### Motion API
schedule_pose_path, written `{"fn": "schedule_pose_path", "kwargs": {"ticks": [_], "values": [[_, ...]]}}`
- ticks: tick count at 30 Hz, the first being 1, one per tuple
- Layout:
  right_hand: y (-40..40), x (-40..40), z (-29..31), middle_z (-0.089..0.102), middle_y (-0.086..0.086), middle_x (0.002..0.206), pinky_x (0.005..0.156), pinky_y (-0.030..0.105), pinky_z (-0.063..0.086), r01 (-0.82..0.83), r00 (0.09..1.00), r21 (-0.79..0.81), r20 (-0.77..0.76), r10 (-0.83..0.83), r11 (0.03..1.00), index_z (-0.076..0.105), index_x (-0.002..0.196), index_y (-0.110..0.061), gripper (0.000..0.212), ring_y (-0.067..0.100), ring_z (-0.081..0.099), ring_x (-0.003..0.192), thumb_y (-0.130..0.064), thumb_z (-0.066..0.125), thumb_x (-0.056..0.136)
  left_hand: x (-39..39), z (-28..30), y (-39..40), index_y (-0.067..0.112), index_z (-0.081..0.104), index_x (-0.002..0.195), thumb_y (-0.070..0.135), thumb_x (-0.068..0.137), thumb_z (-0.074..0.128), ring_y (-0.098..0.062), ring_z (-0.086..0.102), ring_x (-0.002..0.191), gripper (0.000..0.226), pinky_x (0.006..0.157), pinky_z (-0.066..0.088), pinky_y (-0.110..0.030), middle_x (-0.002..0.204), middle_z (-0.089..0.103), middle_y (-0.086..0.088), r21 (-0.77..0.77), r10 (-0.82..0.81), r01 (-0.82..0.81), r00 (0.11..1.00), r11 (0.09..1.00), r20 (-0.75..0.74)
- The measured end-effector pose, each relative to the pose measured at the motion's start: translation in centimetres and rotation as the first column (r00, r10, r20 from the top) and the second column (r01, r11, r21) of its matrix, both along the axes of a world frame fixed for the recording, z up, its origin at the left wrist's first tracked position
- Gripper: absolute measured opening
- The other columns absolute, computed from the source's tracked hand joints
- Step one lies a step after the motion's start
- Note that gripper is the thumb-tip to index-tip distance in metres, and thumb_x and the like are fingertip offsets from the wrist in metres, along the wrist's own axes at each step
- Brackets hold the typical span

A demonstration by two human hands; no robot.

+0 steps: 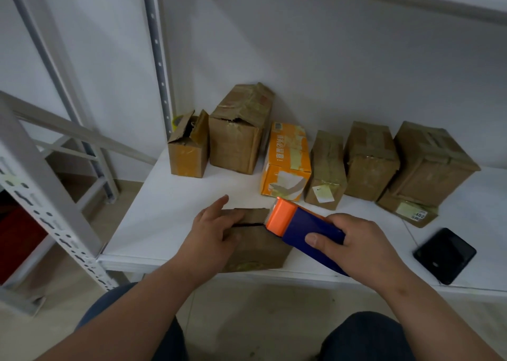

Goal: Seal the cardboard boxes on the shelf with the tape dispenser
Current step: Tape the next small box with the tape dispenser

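A small brown cardboard box (258, 246) lies at the front edge of the white shelf (170, 209), its top flaps meeting along a dark slit. My left hand (212, 230) presses flat on the box's left part, fingers straight. My right hand (359, 246) grips the blue body of a tape dispenser (299, 224), whose orange head sits on the right end of the slit. Behind, a row of boxes stands along the wall: a small one with open flaps (188, 152), a taller torn one (237, 138), an orange box (288, 163) and several taped brown ones (369, 160).
A black phone (444, 255) lies on the shelf at the right front. A flat brown parcel with a label (408, 211) sits under the rightmost box. Grey perforated shelf uprights (52, 196) stand at the left. My knees are below the shelf edge.
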State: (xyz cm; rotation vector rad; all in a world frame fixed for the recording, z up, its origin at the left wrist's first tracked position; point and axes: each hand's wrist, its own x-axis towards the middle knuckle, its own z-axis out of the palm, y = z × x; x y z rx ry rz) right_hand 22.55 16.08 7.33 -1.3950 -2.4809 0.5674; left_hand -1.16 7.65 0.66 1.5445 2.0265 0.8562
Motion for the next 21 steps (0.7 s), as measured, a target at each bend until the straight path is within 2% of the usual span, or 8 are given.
{"fn": "schedule_pose_path", "kwargs": {"ticks": [2,5,7,9,11,14,18,21], "values": [[-0.1,0.1,0.3,0.062,-0.019,0.077,0.06,0.013,0.039,0.011,0.999,-0.003,-0.052,-0.011,1.0,0.058,0.094,-0.035,0.02,-0.002,0.06,0.071,-0.05,0.064,0.083,-0.1,0.7,0.1,0.034,0.053,0.137,0.027,0.098,0.053,-0.018,0.017,0.145,0.04,0.116,0.02,-0.033,0.157,0.028,0.01,0.009,-0.013,0.014,0.994,1.0,-0.11],[-0.2,0.3,0.8,0.064,-0.017,0.079,0.062,0.015,0.042,0.012,0.995,-0.018,-0.102,-0.014,1.0,0.061,0.099,-0.033,0.022,-0.001,0.062,0.073,-0.047,0.066,0.082,0.1,2.2,0.3,0.033,0.064,0.126,0.029,0.098,0.054,-0.014,0.031,0.137,0.03,0.11,0.029,-0.029,0.145,0.047,0.012,0.063,0.04,-0.033,0.993,0.997,-0.111],[-0.2,0.3,1.2,0.064,-0.018,0.079,0.061,0.014,0.041,0.0,0.994,-0.026,-0.109,-0.002,1.0,0.061,0.098,-0.035,0.021,-0.002,0.062,0.072,-0.047,0.066,0.082,0.5,3.7,0.5,0.029,0.069,0.118,0.029,0.097,0.056,-0.006,0.045,0.121,0.025,0.096,0.035,-0.015,0.128,0.057,0.014,0.126,0.103,-0.104,0.995,0.987,0.014],[-0.1,0.4,1.7,0.066,-0.017,0.079,0.061,0.014,0.041,-0.02,0.988,-0.043,-0.157,0.013,0.999,0.063,0.096,-0.035,0.023,-0.004,0.063,0.073,-0.051,0.065,0.079,0.9,5.5,0.5,0.028,0.069,0.115,0.029,0.097,0.056,0.001,0.053,0.105,0.022,0.08,0.035,-0.006,0.113,0.061,0.019,0.122,0.136,-0.176,0.951,0.977,0.279],[-0.2,0.4,2.2,0.068,-0.014,0.077,0.06,0.016,0.043,-0.051,0.971,-0.078,-0.237,0.031,0.996,0.067,0.095,-0.031,0.034,-0.002,0.064,0.073,-0.057,0.062,0.072,1.1,6.6,0.4,0.027,0.067,0.116,0.029,0.098,0.055,-0.001,0.058,0.103,0.022,0.078,0.042,-0.011,0.11,0.066,0.016,0.071,0.095,-0.16,0.829,0.985,0.55],[-0.6,0.2,2.9,0.069,-0.012,0.079,0.055,0.015,0.046,-0.109,0.938,-0.147,-0.344,0.053,0.983,0.07,0.091,-0.025,0.039,0.005,0.065,0.067,-0.058,0.07,0.071,1.0,7.4,0.3,0.017,0.068,0.117,0.029,0.096,0.056,-0.018,0.065,0.107,0.027,0.097,0.051,-0.036,0.11,0.072,-0.002,0.005,0.019,-0.039,0.595,0.999,0.803],[-0.9,0.0,3.1,0.072,-0.006,0.08,0.06,0.021,0.05,-0.163,0.911,-0.226,-0.408,0.058,0.961,0.072,0.092,-0.021,0.051,0.011,0.067,0.069,-0.062,0.07,0.062,1.1,7.2,-0.2,0.009,0.07,0.107,0.031,0.079,0.063,-0.021,0.066,0.092,0.036,0.087,0.053,-0.037,0.102,0.07,-0.014,-0.042,0.011,0.086,0.335,0.995,0.942],[-1.2,0.0,3.0,0.074,-0.003,0.086,0.07,0.037,0.054,-0.177,0.902,-0.277,-0.43,0.043,0.944,0.073,0.095,-0.024,0.076,0.016,0.07,0.077,-0.083,0.067,0.047,1.2,6.7,-0.7,0.011,0.07,0.096,0.028,0.078,0.064,-0.021,0.065,0.089,0.026,0.079,0.053,-0.034,0.098,0.069,-0.014,-0.032,0.003,0.113,0.249,0.993,0.968]]}}
